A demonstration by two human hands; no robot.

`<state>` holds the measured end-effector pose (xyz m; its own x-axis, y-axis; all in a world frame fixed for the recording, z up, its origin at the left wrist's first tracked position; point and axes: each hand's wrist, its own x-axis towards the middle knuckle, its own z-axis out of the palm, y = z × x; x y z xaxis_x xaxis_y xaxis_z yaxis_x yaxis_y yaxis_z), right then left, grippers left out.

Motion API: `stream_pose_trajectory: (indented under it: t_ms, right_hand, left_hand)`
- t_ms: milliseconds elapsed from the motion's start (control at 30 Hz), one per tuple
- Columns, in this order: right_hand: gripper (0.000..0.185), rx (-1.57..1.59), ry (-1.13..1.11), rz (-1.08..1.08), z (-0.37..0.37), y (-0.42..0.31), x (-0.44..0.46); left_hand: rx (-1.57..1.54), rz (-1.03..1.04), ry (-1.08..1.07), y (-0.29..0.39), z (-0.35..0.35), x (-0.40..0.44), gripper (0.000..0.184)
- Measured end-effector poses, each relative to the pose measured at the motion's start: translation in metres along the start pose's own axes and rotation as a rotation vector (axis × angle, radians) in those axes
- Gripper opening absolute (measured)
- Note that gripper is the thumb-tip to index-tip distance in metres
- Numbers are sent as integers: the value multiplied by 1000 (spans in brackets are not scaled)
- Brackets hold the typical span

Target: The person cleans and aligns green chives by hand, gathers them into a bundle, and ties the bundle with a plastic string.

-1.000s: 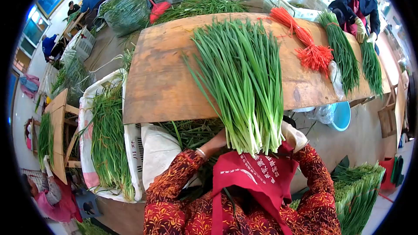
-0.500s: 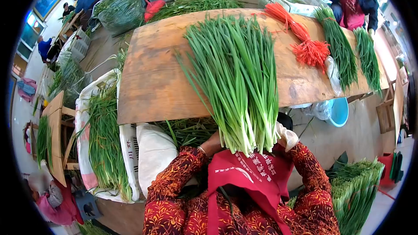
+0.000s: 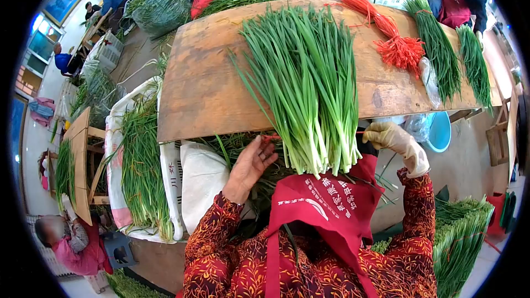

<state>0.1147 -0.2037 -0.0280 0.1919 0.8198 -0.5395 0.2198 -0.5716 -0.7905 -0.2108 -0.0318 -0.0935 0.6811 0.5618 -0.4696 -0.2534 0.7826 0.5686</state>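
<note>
You had the green bundle (image 3: 317, 94) lying on the wooden table (image 3: 204, 88), leaf tips away from you, pale stem ends jutting past the near edge, just above your red apron (image 3: 326, 193). A thin red strand (image 3: 272, 137) showed on both sides of the stems and seemed to pass beneath them — middle hidden, so I took it as one piece. Doing this well, in my judgement, meant running it square across the stems, similar length out each side, tension light and matched; too hard a pull risked bruising stalks or skewing the ends, which sat slightly uneven. Grip: your gloved right hand (image 3: 400, 143) had thumb and fingertips together, pinched on the strand close beside the bundle. Your bare left hand (image 3: 248, 170) was half open, fingers parted, strand near the thumb and fingertips — couldn't tell whether it was clamped there or only touching. Neither hand gripped the bundle itself.
</note>
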Motion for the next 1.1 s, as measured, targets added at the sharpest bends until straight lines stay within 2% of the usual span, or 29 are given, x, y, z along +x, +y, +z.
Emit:
stream_pose_trajectory:
  t_ms: [133, 333, 500, 567, 633, 800, 933, 1033, 1100]
  right_hand:
    - [22, -81, 145, -59, -7, -9, -1]
    - [24, -325, 316, -149, -9, -25, 1]
    - [26, -496, 378, -249, -13, -40, 0]
    - [25, -548, 441, -221, -13, -42, 2]
    - [25, -618, 496, -324, -14, -38, 6]
    - [27, -669, 539, -355, -19, -35, 17]
    - [28, -639, 588, -370, -25, -25, 31]
    - [27, -425, 435, -129, -35, -37, 29]
    - [24, -54, 371, -194, -46, -17, 42]
  left_hand:
    - [19, 60, 107, 15, 22, -13, 19]
    - [-74, 136, 24, 30, 22, -9, 18]
    - [-130, 174, 98, 38, 36, -1, 16]
    - [-124, 166, 83, 41, 35, -2, 17]
    - [-73, 170, 61, 45, 42, -2, 17]
    - [36, 214, 85, 55, 60, 9, 13]
    - [47, 256, 73, 54, 50, 29, 12]
    - [116, 240, 107, 56, 51, 33, 14]
    - [202, 256, 76, 60, 54, 32, 15]
